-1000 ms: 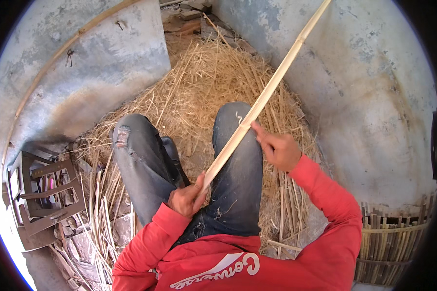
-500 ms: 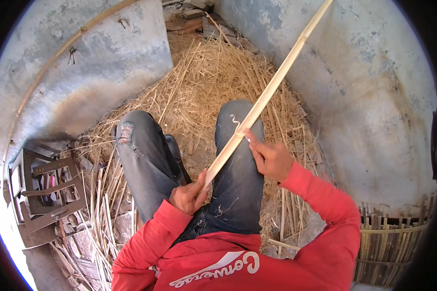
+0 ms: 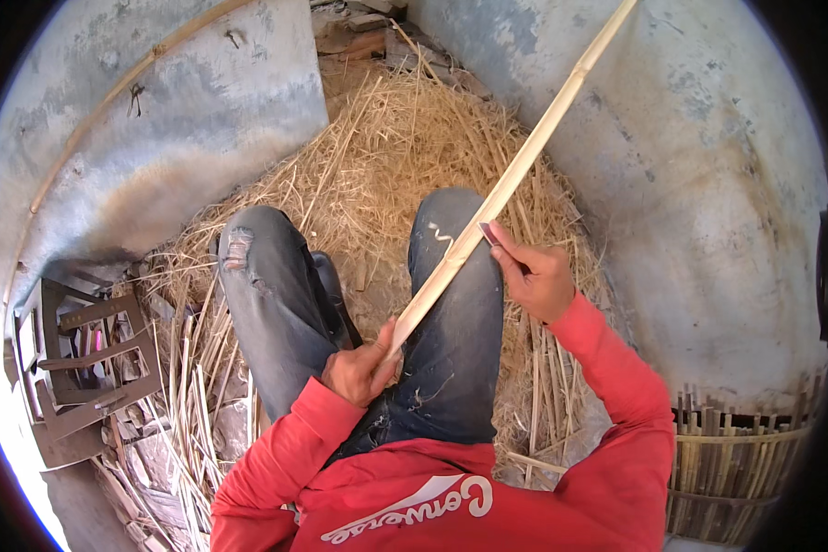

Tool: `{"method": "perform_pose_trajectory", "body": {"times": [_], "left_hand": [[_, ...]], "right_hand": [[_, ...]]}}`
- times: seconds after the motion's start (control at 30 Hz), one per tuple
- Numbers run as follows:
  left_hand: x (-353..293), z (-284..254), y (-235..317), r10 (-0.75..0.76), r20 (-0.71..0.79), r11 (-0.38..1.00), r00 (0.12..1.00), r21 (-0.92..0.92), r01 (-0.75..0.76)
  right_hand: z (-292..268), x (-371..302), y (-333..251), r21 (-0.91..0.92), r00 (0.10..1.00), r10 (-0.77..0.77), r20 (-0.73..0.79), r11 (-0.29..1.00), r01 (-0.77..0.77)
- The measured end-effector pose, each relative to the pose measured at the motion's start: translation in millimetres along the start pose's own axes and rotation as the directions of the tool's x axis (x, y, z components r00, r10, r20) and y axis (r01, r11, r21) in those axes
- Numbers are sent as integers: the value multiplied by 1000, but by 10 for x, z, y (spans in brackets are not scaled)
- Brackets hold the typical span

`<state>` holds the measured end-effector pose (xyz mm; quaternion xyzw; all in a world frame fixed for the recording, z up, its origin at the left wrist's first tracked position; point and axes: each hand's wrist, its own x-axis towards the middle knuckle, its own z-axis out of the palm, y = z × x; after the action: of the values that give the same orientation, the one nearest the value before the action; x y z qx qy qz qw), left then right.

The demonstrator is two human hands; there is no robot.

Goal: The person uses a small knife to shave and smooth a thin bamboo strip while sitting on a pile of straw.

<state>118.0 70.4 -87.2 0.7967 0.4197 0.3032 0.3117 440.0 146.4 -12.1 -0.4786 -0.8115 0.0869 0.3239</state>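
Observation:
A long pale split bamboo strip (image 3: 518, 166) slants from my lap up to the far right, passing over my right knee. Its near end is gripped in my left hand (image 3: 359, 371), fingers closed around it between my thighs. My right hand (image 3: 539, 276) is closed in a pinch on a small dark blade (image 3: 489, 235), beside the strip's right edge. Most of the blade is hidden by the fingers. A thin curled shaving (image 3: 440, 234) sits by the strip's left edge, over my right knee.
Heaped straw and bamboo shavings (image 3: 396, 147) cover the floor ahead. Blue-grey walls (image 3: 699, 212) rise on both sides. A broken wooden frame (image 3: 97, 368) leans at left, near loose bamboo sticks (image 3: 198, 423). A slatted bamboo basket (image 3: 736, 469) stands at lower right.
My right hand has moved slightly right and forward along the strip, and the blade now shows in its fingers. The strip has tilted a little to the right. My left hand stays put.

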Motion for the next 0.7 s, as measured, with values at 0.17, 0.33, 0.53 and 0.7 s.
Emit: {"method": "perform_pose_trajectory", "body": {"times": [0.17, 0.33, 0.53, 0.7], "left_hand": [[-36, -12, 14, -19, -10, 999, 1000, -26, 19], [16, -24, 41, -25, 4, 999, 1000, -41, 25], [-47, 2, -15, -24, -9, 998, 1000, -58, 24], [-34, 39, -38, -23, 12, 996, 1000, -84, 24]], "right_hand": [[184, -226, -268, 64, 989, -90, 115, 994, 83], [65, -148, -195, -16, 994, 13, 108, 1000, -12], [86, -175, -331, 45, 988, 95, 122, 994, -101], [267, -427, -560, 118, 988, 17, 154, 992, -35]]}}
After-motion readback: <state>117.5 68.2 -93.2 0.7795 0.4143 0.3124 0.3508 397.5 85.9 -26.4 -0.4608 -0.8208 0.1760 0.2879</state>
